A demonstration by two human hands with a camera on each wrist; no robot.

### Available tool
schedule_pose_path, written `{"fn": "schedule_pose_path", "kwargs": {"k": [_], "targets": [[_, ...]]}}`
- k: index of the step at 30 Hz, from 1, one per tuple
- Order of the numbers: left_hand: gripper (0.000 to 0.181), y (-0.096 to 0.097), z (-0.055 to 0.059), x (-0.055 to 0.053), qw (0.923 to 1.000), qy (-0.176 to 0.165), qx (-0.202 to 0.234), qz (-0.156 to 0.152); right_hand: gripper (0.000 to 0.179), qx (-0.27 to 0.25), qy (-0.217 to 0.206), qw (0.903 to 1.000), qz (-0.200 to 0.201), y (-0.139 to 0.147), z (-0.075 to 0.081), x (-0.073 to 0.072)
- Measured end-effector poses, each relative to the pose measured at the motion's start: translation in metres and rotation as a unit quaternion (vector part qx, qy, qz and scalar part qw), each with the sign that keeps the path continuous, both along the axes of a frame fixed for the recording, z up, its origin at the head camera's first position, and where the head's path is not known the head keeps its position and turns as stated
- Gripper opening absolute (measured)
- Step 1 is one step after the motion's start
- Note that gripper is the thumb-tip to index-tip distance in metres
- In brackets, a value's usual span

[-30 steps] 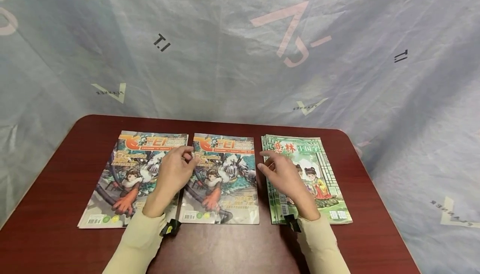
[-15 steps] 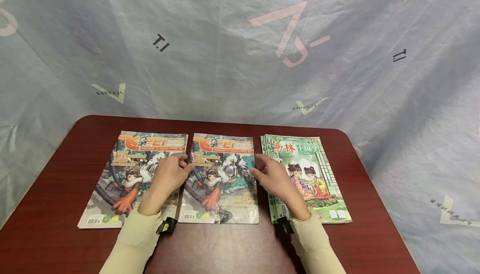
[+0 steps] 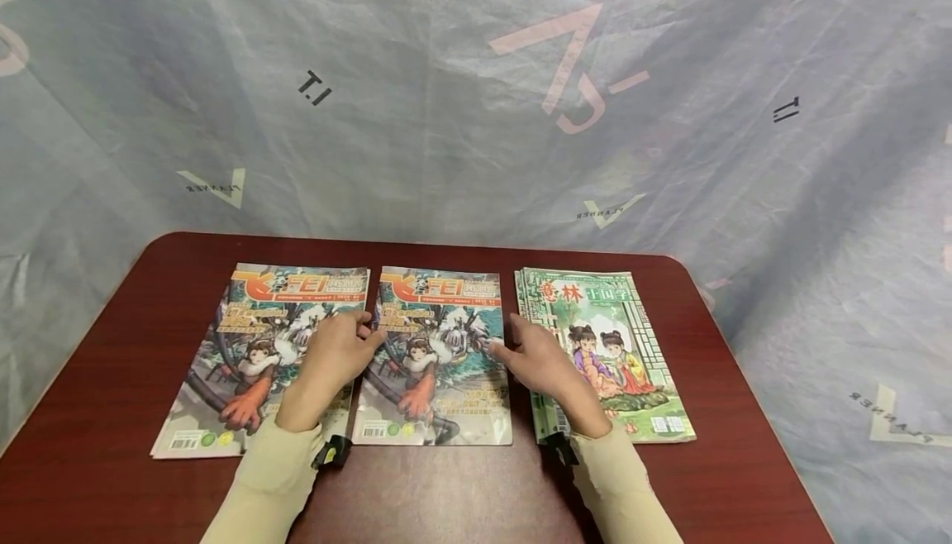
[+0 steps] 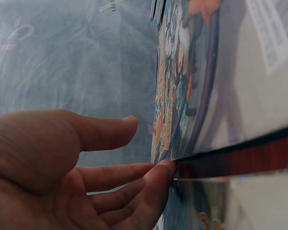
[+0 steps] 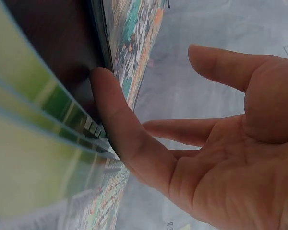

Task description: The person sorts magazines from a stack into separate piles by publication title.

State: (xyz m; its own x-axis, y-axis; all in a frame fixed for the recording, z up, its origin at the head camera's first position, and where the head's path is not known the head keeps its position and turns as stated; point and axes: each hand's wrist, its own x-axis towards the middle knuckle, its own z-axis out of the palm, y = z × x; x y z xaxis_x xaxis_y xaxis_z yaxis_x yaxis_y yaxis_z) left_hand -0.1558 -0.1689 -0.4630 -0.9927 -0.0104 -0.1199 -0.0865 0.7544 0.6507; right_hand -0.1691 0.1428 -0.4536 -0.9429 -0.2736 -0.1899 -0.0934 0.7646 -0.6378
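A glossy comic magazine (image 3: pixel 439 362) lies flat in the middle, between my two hands. My left hand (image 3: pixel 335 354) reaches over the similar left magazine (image 3: pixel 238 362); its fingertips are at the middle one's left edge. In the left wrist view, the thumb of the left hand (image 4: pixel 62 182) stands apart from the fingers. My right hand (image 3: pixel 539 358) covers part of a green magazine stack (image 3: pixel 640 362). In the right wrist view, a finger of the right hand (image 5: pixel 221 153) dips into the gap beside the middle magazine's edge, its thumb held away.
All the magazines lie side by side on a dark red wooden table (image 3: pixel 424 494) with rounded far corners. Behind it hangs a grey printed cloth (image 3: pixel 372 114). The green stack is slightly fanned at its left side.
Both hands have come a little nearer to the person and lower. The right hand has also shifted left, toward the middle magazine. The magazines have stayed in place.
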Motion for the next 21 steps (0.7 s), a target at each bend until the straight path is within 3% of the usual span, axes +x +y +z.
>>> {"fn": "schedule_pose_path", "kwargs": {"k": [5,12,18,21], "targets": [[0.050,0.0003,-0.0007,0.0000,1.0000,-0.005,0.006,-0.001,0.074,-0.017,-0.018,0.9996,-0.010,-0.0029,0.0010,0.0015],[0.048,0.0023,-0.0003,0.0010,0.9999,0.000,-0.007,-0.012,0.074,-0.077,-0.070,0.9937,-0.042,-0.0078,0.0051,0.0032],[0.046,0.0033,0.0000,0.0019,0.9997,0.008,-0.016,-0.015,0.079,-0.100,-0.084,0.9899,-0.056,-0.0053,0.0017,0.0006],[0.046,0.0035,0.0010,0.0017,0.9997,0.010,-0.016,-0.016,0.073,-0.115,-0.093,0.9871,-0.062,-0.0032,0.0011,-0.0010]]}}
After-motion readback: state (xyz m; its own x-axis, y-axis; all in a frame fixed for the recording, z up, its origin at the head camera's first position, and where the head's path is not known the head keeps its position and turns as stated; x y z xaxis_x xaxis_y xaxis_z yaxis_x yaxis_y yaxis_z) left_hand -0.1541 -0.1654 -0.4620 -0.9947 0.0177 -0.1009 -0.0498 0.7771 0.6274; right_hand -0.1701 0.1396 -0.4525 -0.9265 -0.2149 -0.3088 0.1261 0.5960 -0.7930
